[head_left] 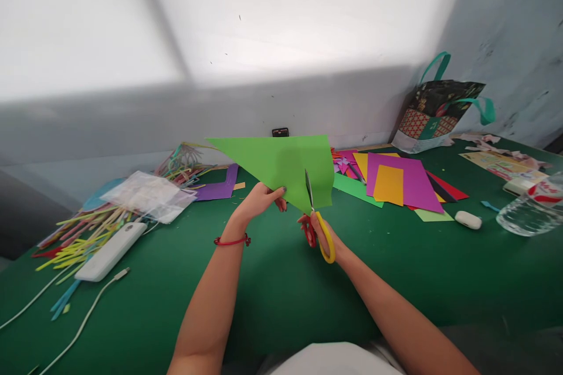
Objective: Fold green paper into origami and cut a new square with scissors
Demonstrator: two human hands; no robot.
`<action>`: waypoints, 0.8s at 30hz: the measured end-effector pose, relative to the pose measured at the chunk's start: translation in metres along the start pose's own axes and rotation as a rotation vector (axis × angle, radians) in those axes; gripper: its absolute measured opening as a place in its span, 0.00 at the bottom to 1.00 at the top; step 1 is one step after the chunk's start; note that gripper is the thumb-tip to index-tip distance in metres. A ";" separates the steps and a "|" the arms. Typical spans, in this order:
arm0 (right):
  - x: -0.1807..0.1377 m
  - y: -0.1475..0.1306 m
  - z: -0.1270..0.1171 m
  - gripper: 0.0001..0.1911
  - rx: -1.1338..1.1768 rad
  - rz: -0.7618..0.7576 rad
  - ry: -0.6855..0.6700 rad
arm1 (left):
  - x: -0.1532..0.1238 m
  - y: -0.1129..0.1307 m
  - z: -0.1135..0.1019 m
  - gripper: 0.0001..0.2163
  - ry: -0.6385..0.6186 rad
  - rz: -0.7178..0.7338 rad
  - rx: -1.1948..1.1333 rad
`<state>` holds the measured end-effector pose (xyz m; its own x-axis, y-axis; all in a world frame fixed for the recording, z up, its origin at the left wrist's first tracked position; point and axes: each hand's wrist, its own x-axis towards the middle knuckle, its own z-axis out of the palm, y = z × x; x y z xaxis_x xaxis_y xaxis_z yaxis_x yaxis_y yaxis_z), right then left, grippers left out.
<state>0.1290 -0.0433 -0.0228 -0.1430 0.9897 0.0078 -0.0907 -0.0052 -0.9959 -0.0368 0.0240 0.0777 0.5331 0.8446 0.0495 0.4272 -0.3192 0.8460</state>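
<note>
My left hand pinches the lower edge of a light green sheet of paper held up above the green table. A red bracelet sits on that wrist. My right hand grips scissors with red and yellow handles. The blades point up into the sheet's bottom edge, and a cut runs up from them.
A stack of coloured paper sheets lies to the right, with a patterned gift bag behind it. A plastic bottle and a small white object lie far right. On the left are paper strips, a plastic bag, a white power bank and cables.
</note>
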 end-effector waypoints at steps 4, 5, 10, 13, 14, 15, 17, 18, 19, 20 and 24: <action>-0.002 -0.002 0.000 0.36 -0.015 -0.004 0.015 | -0.002 0.002 0.000 0.19 -0.006 -0.026 0.012; -0.002 -0.002 0.000 0.35 -0.018 -0.005 0.017 | -0.001 0.002 0.001 0.20 -0.003 -0.040 0.013; -0.001 -0.002 -0.002 0.35 0.002 -0.004 0.009 | 0.004 -0.009 0.003 0.19 0.025 -0.095 -0.169; 0.002 0.000 -0.003 0.33 -0.021 0.009 -0.007 | 0.007 -0.017 0.005 0.17 0.036 -0.109 -0.356; 0.002 0.000 -0.004 0.31 -0.047 0.021 -0.014 | 0.008 -0.018 0.005 0.17 0.037 -0.113 -0.388; 0.003 0.000 -0.004 0.29 -0.072 0.031 -0.019 | 0.008 -0.019 0.005 0.17 0.037 -0.114 -0.400; 0.003 0.000 -0.003 0.25 -0.096 0.035 -0.030 | 0.007 -0.018 0.005 0.17 0.029 -0.107 -0.368; 0.003 -0.001 -0.003 0.23 -0.087 0.031 -0.031 | 0.006 -0.016 0.005 0.18 0.019 -0.100 -0.327; 0.003 -0.001 -0.003 0.22 -0.066 0.030 -0.025 | 0.006 -0.014 0.005 0.18 0.004 -0.090 -0.277; 0.002 -0.002 -0.003 0.21 -0.038 0.034 -0.014 | 0.005 -0.012 0.005 0.18 -0.014 -0.077 -0.226; 0.001 -0.003 -0.002 0.22 0.031 0.075 0.028 | 0.003 -0.005 0.007 0.17 -0.057 -0.028 -0.140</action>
<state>0.1308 -0.0423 -0.0202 -0.1227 0.9900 -0.0696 -0.1112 -0.0834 -0.9903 -0.0322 0.0248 0.0702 0.5646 0.8253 -0.0021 0.3386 -0.2293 0.9126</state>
